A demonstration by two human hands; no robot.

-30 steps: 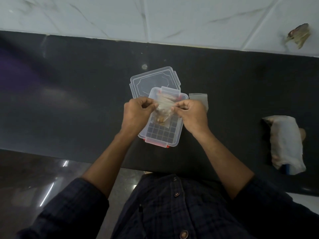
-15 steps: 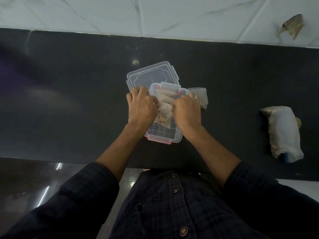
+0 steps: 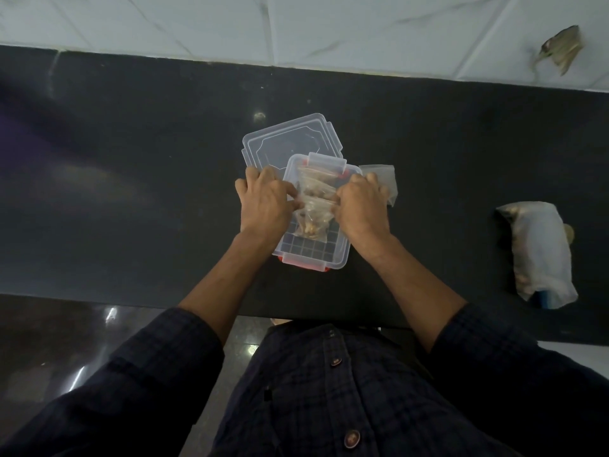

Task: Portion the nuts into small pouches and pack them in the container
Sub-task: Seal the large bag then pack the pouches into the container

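Head view: a small clear pouch of nuts sits between the two hands, low over the open container, with its nut-filled end toward the person and its top edge running left to right between the fingertips. The left hand pinches the pouch's left top corner and the right hand its right top corner, fingers curled in on both; each is about equally near, knuckles up, wrists angled inward over the container's side walls. Another filled pouch already lies in the far half of the container, so the free room is the gridded floor nearer the person, right under the held pouch. The move looks like a straight drop or press downward. The lid lies flat on the worktop just behind, partly under the container. An empty pouch lies just right of it, and a large bag sits well off to the right.
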